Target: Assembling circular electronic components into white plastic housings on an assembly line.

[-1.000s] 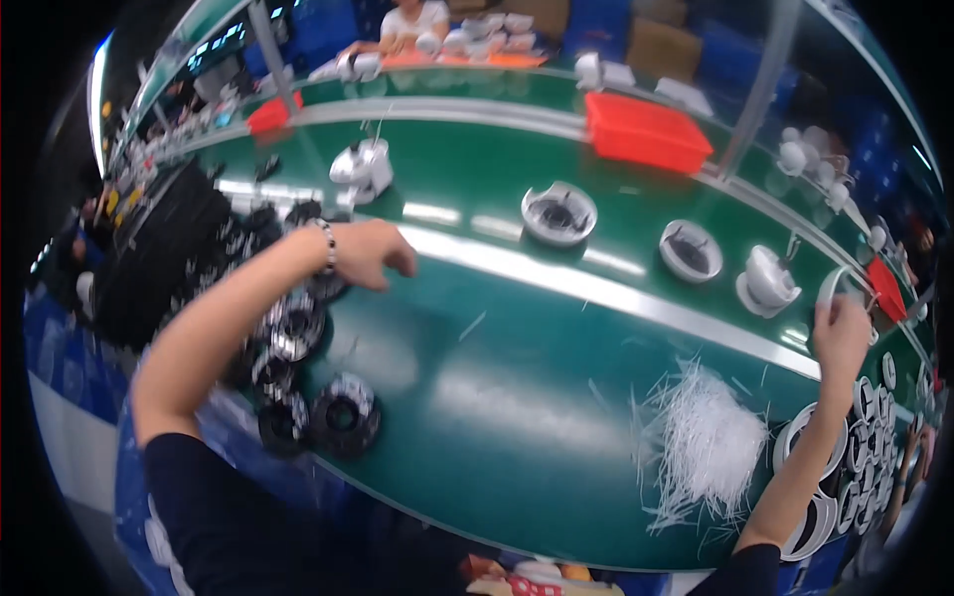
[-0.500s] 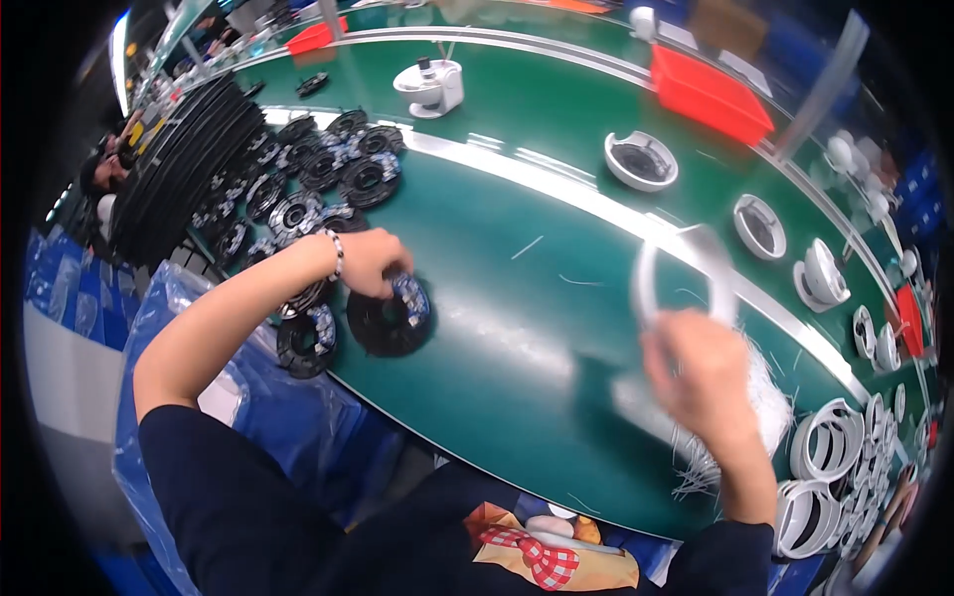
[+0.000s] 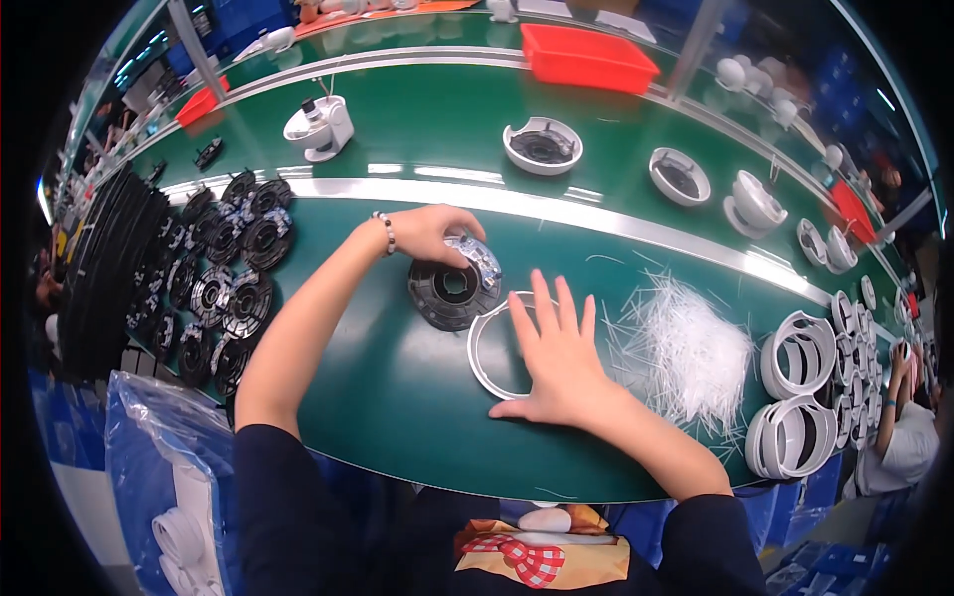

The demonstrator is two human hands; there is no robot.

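My left hand (image 3: 435,232) grips a black round plastic base (image 3: 437,300) by its far edge, the thumb over a curved circuit board (image 3: 487,266) with small parts on it. The base has a hole at its centre and sits on or just over the green table. My right hand (image 3: 564,363) is spread flat, fingers apart, over a white plastic ring (image 3: 478,360) lying on the table. The hand hides the ring's right side. The ring's far edge comes close to the base's near edge.
More black bases (image 3: 221,243) crowd the left, beside a stack of black discs (image 3: 104,233). A heap of thin white strips (image 3: 691,348) lies right of my hand. White rings (image 3: 798,356) are stacked at the right. Beyond a pale strip stand white bowl-shaped housings (image 3: 542,146) and a red tray (image 3: 588,60).
My left hand has brought the black base rightward from the group. The right hand has moved left, set the white ring down on the table and spread its fingers. The view has turned right.
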